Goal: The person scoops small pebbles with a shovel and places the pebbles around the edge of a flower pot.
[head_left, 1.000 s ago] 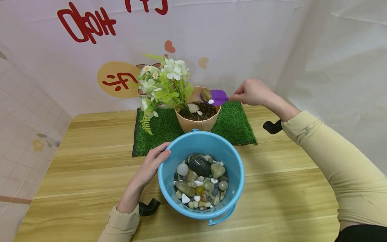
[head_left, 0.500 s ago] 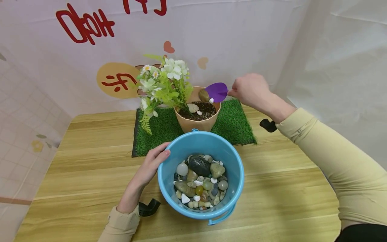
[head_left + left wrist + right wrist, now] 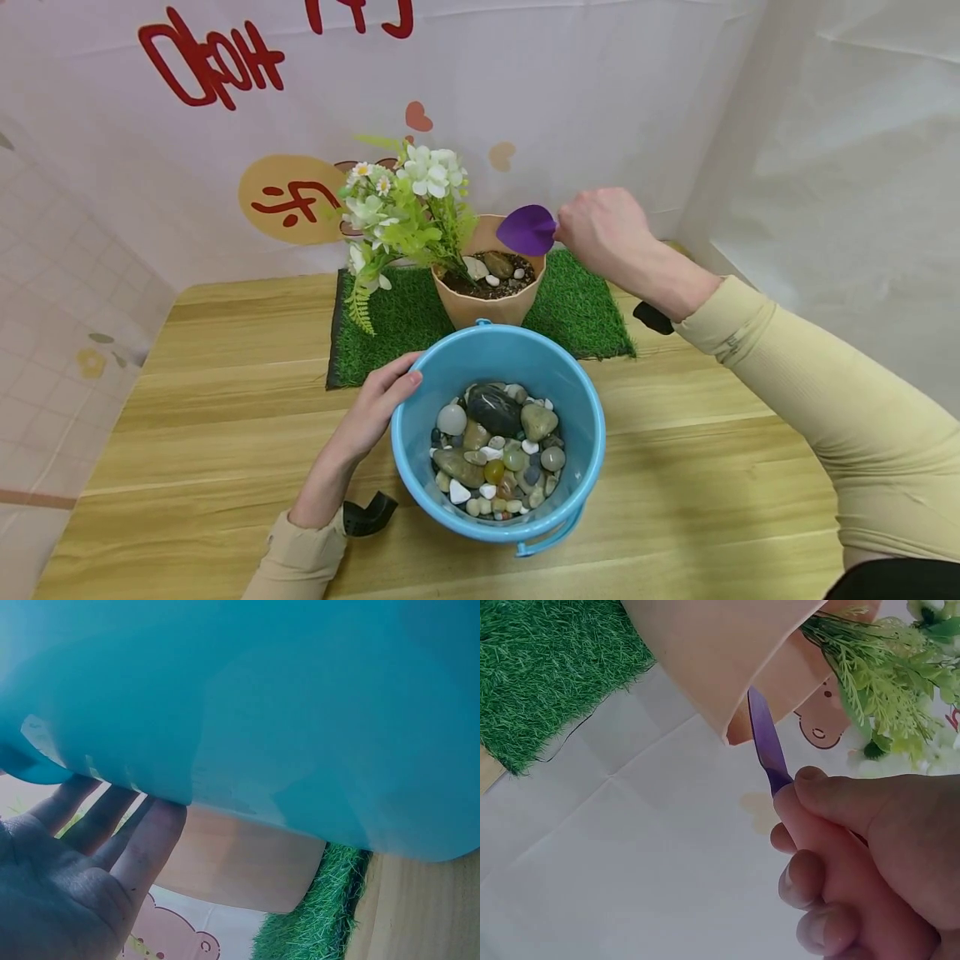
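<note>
Gripping trowel, right hand flanks pot of soil and stones; straight-fingered left hand touches bucket of pebbles before pot.

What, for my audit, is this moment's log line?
left hand: holds blue bucket; right hand: grips purple shovel; brown stone: in pot

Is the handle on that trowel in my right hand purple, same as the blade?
No, the right wrist view shows the right hand gripping a pink handle behind the purple blade.
</note>
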Available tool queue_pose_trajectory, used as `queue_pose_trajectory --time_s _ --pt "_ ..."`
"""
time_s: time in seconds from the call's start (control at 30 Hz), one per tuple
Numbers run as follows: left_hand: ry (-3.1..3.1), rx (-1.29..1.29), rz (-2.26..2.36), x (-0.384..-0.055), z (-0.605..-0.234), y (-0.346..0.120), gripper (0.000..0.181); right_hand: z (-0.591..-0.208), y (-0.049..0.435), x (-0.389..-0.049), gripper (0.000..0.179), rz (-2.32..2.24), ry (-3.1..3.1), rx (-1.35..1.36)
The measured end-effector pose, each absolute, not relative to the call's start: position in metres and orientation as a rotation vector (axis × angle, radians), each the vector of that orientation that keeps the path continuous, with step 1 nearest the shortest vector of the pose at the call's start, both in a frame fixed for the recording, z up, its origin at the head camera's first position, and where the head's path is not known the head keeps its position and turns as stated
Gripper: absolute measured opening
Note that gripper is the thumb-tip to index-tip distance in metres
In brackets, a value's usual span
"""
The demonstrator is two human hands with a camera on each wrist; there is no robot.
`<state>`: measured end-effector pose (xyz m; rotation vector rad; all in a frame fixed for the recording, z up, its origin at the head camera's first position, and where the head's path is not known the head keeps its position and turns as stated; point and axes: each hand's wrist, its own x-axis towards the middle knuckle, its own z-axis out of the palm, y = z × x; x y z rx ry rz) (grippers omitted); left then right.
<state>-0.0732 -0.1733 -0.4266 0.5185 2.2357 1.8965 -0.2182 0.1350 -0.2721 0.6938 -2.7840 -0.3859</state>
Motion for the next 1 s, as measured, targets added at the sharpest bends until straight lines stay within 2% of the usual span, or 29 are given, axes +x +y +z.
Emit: queue_pose_trajectory --time_s 0.57,1.0 --pt "2.236 0.509 1.879 -0.075 -0.427 -0.174 0.048 -0.264 0.155 -0.203 0.048 -0.199 -2.875 0.686" --pt "2.243 0.529 1.855 -0.073 -0.424 -0.175 0.048 -0.255 0.171 -0.157 0.05 -0.079 -2.779 0.73"
